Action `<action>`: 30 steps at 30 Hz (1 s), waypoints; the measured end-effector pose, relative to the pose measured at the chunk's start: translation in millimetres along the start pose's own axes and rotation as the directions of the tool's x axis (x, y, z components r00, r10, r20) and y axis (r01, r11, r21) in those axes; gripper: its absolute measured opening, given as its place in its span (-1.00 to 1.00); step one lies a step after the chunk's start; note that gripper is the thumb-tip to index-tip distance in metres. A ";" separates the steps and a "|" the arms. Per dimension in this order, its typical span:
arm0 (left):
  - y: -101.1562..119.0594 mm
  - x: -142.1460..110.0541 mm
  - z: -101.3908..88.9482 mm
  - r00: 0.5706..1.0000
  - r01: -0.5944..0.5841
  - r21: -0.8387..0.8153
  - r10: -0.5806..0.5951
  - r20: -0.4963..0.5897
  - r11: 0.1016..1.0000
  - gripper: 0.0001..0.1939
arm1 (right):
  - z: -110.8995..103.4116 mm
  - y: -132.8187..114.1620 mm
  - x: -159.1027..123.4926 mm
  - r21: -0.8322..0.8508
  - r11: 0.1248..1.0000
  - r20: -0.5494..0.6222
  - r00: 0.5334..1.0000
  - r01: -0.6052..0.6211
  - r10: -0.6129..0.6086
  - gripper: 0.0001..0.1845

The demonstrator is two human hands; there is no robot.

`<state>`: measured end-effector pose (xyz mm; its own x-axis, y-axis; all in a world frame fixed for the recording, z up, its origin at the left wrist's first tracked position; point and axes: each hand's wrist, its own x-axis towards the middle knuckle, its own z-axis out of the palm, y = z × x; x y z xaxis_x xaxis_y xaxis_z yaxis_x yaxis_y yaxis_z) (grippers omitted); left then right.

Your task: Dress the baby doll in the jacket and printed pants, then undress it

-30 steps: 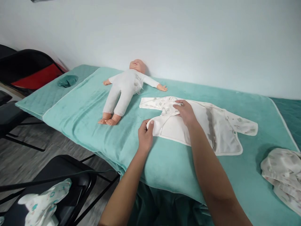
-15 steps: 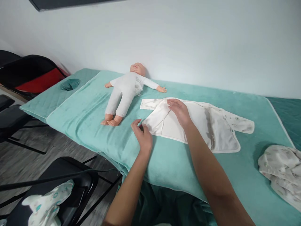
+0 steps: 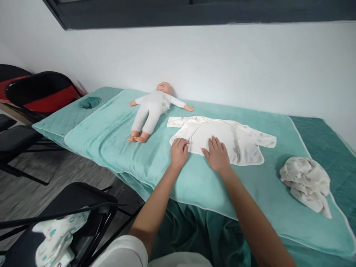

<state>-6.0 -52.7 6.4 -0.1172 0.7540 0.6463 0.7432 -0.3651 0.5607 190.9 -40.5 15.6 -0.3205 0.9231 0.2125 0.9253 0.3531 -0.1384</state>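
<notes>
A white long-sleeved baby shirt (image 3: pixel 215 129) with a small print lies spread, its sleeves stretched to both sides. My left hand (image 3: pixel 179 152) is at its lower left edge, fingers bent together over the hem and closed on the cloth. On the lower middle edge rests my right hand (image 3: pixel 217 154), open and flat, with the thumb apart. Beyond the left sleeve, a baby doll (image 3: pixel 151 109) in a white body suit lies on its back, arms out and head toward the wall.
A green cover (image 3: pixel 122 141) drapes the massage table, which has a face hole (image 3: pixel 90 102) at left. Crumpled printed cloth (image 3: pixel 306 181) lies at right. A black chair (image 3: pixel 75 200) holds another printed cloth (image 3: pixel 59 237). More chairs (image 3: pixel 44 91) stand at left; a white wall is behind.
My right hand has come down from the shirt's upper part to its lower edge. My left hand has moved right onto the hem and closed. The view has tilted up.
</notes>
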 end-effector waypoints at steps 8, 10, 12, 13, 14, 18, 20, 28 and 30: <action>-7.7 -2.7 -28.6 0.998 0.065 -0.104 -0.065 0.000 0.992 -0.74 | -6.4 2.7 -80.4 0.001 0.991 -0.080 0.988 0.132 -0.131 -0.25; -19.2 3.3 -47.2 0.999 0.050 -0.062 -0.050 0.002 0.997 -0.75 | -7.9 -1.1 -76.3 0.043 0.990 -0.069 0.989 0.137 -0.134 -0.24; -37.1 15.8 -70.2 0.999 0.053 0.017 -0.053 -0.009 0.998 -0.77 | -11.1 -11.2 -54.9 0.113 0.985 -0.042 0.991 0.132 -0.128 -0.21; -48.6 24.2 -82.9 0.998 0.063 0.060 -0.062 -0.017 0.996 -0.77 | -13.1 -19.3 -37.5 0.161 0.978 -0.027 0.991 0.132 -0.129 -0.21; -61.6 33.9 -96.2 0.997 0.078 0.097 -0.075 -0.027 0.992 -0.77 | -15.0 -29.3 -16.1 0.215 0.968 -0.017 0.991 0.132 -0.132 -0.20; -123.2 76.2 -145.9 0.965 0.255 0.099 -0.246 -0.092 0.962 -0.68 | -15.4 -82.8 100.1 0.457 0.883 0.006 0.993 0.102 -0.118 -0.23; -152.9 95.1 -161.8 0.903 0.424 -0.013 -0.424 -0.067 0.906 -0.57 | -8.9 -109.9 167.9 0.517 0.852 0.001 0.995 0.086 -0.101 -0.28; -212.9 158.3 -149.5 0.588 0.790 -0.507 -0.661 0.466 0.346 -0.49 | 27.0 -160.7 383.9 0.454 0.881 0.116 0.989 -0.136 0.094 -0.10; -223.5 173.7 -141.4 0.530 0.829 -0.507 -0.619 0.580 0.234 -0.49 | 29.5 -164.2 412.4 0.488 0.866 0.161 0.986 -0.106 0.030 -0.11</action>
<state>-285.6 82.7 66.5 -0.1397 0.9421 -0.3049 -0.2572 0.2628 0.9299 -99.2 286.6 97.4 -0.3208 0.9458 0.0495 0.7369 0.2821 -0.6143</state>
